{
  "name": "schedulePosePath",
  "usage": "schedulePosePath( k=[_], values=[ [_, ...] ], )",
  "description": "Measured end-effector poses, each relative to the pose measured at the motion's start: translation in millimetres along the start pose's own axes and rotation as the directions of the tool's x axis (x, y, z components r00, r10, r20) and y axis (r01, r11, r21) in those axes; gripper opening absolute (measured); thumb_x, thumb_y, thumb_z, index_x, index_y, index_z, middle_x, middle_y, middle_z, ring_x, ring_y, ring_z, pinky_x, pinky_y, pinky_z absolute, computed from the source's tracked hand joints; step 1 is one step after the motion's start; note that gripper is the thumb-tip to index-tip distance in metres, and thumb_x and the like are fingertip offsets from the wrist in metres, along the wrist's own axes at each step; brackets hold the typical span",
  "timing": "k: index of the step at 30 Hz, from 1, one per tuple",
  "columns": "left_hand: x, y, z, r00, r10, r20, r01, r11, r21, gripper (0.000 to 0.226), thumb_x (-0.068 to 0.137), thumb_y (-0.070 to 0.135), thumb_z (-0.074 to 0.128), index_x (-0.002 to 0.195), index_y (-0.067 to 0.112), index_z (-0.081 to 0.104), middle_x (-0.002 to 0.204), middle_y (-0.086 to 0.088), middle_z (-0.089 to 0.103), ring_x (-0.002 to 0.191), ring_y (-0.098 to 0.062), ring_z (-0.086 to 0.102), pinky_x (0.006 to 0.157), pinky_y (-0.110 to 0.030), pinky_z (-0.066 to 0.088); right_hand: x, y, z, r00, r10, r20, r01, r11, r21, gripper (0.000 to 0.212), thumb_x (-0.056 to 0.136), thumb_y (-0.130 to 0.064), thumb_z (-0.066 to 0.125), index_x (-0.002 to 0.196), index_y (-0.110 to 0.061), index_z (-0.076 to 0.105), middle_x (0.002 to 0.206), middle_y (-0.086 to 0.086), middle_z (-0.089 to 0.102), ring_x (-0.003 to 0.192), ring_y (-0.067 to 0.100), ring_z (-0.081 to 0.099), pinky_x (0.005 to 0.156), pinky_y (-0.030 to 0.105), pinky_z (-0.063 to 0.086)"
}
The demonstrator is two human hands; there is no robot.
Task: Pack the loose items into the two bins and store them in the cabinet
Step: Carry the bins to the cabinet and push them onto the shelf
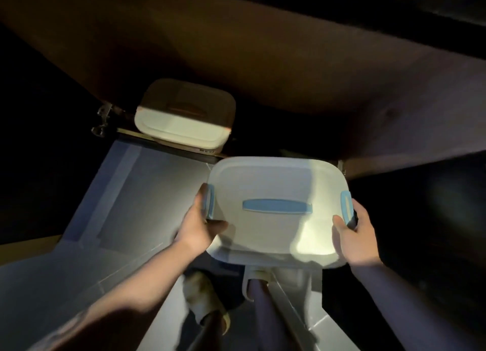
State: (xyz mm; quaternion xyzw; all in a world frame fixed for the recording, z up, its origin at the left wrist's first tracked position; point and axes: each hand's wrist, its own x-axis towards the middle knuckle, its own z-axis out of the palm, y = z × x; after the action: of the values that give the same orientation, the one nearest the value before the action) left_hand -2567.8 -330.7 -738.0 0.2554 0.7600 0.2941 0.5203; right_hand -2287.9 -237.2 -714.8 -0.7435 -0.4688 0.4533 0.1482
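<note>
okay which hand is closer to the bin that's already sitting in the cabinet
Left. The left hand grips the blue-handled bin's left side, below and just right of the stored bin. The right hand grips its far right side.

Lidded bin (276, 235): smooth white plastic, slight sheen, blue plastic handle (277, 207). Second bin (181, 119): same plastic. Cabinet (236, 48): matt brown wood. Floor (147, 193): glossy tile.

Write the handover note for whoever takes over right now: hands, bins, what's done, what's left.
Left hand grips the left side of the blue-handled bin, by its blue latch. Right hand grips the right side.
The bin is lidded, carried in front of the cabinet opening.
The other bin, lid on, already sits inside the cabinet on the left.
Done: one bin stored.
Left: set the held bin inside, probably right of the first.
</note>
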Motion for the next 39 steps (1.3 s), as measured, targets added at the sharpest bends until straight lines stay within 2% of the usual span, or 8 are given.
schedulePosePath(
  k=[4, 11, 20, 25, 28, 31, 35, 39],
  values=[
    [53.8, -12.7, 21.6, 0.998, 0.065, 0.016, -0.067, 0.984, 0.168, 0.099, 0.056, 0.030, 0.071, 0.145, 0.020, 0.029, 0.120, 0.003, 0.055, 0.107, -0.017, 0.054, 0.090, -0.031, 0.046, 44.3, 12.3, 15.0, 0.999, 0.031, -0.012, -0.031, 0.999, -0.015, 0.051, 0.095, -0.007, 0.054, 0.143, -0.015, 0.039, 0.126, 0.002, 0.051, 0.115, 0.016, 0.047, 0.096, 0.029, 0.036],
    [152.6, -6.7, 48.9, 0.999, 0.031, -0.011, -0.028, 0.970, 0.242, 0.095, 0.072, 0.018, 0.078, 0.149, 0.022, 0.022, 0.150, -0.003, 0.036, 0.134, -0.024, 0.038, 0.109, -0.032, 0.033, 127.5, 23.9, 47.6, 0.965, 0.232, -0.122, -0.213, 0.965, 0.151, 0.048, 0.092, -0.013, 0.063, 0.137, -0.017, 0.045, 0.125, 0.006, 0.058, 0.108, 0.021, 0.055, 0.102, 0.036, 0.044],
    [246.2, -16.9, 73.9, 0.997, 0.074, -0.031, -0.065, 0.970, 0.236, 0.092, 0.076, 0.011, 0.076, 0.149, 0.020, 0.021, 0.149, -0.008, 0.035, 0.134, -0.026, 0.036, 0.111, -0.035, 0.031, 215.2, 35.5, 77.4, 0.938, 0.343, -0.043, -0.327, 0.920, 0.218, 0.056, 0.089, 0.007, 0.059, 0.137, -0.016, 0.045, 0.125, 0.003, 0.056, 0.117, 0.023, 0.055, 0.092, 0.028, 0.046],
    [277.1, -15.6, 76.0, 0.978, 0.205, -0.032, -0.191, 0.951, 0.242, 0.083, 0.079, 0.014, 0.074, 0.147, 0.018, 0.029, 0.145, -0.009, 0.041, 0.131, -0.027, 0.041, 0.110, -0.038, 0.033, 236.9, 45.4, 84.2, 0.933, 0.357, -0.039, -0.328, 0.891, 0.315, 0.058, 0.085, 0.009, 0.062, 0.135, -0.017, 0.049, 0.120, 0.004, 0.063, 0.097, 0.018, 0.063, 0.081, 0.031, 0.054],
    [286.0, -10.1, 72.9, 0.967, 0.255, -0.022, -0.239, 0.931, 0.276, 0.070, 0.083, 0.018, 0.069, 0.144, 0.015, 0.035, 0.141, -0.012, 0.046, 0.128, -0.030, 0.044, 0.107, -0.042, 0.036, 250.9, 41.8, 88.4, 0.955, 0.270, -0.126, -0.246, 0.953, 0.175, 0.063, 0.085, -0.004, 0.069, 0.140, -0.019, 0.042, 0.127, 0.008, 0.060, 0.115, 0.025, 0.058, 0.100, 0.040, 0.048],
    [266.1, -6.6, 81.1, 0.942, 0.335, 0.016, -0.284, 0.771, 0.570, 0.067, 0.090, 0.031, 0.060, 0.148, 0.017, 0.027, 0.151, -0.013, 0.031, 0.137, -0.032, 0.030, 0.112, -0.043, 0.028, 233.3, 33.8, 97.6, 0.986, 0.087, -0.141, -0.116, 0.972, -0.206, 0.058, 0.088, -0.026, 0.066, 0.140, -0.017, 0.042, 0.136, 0.010, 0.050, 0.127, 0.032, 0.047, 0.107, 0.040, 0.038],
    [219.7, -24.4, 99.7, 0.768, 0.545, 0.337, -0.599, 0.422, 0.681, 0.064, 0.090, 0.051, 0.049, 0.145, 0.024, 0.032, 0.157, -0.003, 0.019, 0.145, -0.023, 0.011, 0.116, -0.036, 0.008, 181.4, 38.2, 118.0, 0.914, -0.282, 0.293, 0.407, 0.653, -0.639, 0.057, 0.096, -0.054, 0.041, 0.148, -0.034, 0.031, 0.161, 0.003, 0.013, 0.148, 0.026, 0.009, 0.118, 0.041, 0.014],
    [224.9, -37.5, 102.3, 0.744, 0.572, 0.345, -0.609, 0.368, 0.703, 0.050, 0.095, 0.037, 0.049, 0.143, 0.025, 0.040, 0.154, -0.001, 0.029, 0.144, -0.022, 0.018, 0.116, -0.037, 0.009, 185.1, 44.3, 122.0, 0.860, -0.246, 0.448, 0.511, 0.422, -0.749, 0.057, 0.099, -0.053, 0.021, 0.151, -0.041, 0.001, 0.162, -0.001, -0.006, 0.149, 0.022, -0.008, 0.120, 0.045, 0.010]
  ],
)
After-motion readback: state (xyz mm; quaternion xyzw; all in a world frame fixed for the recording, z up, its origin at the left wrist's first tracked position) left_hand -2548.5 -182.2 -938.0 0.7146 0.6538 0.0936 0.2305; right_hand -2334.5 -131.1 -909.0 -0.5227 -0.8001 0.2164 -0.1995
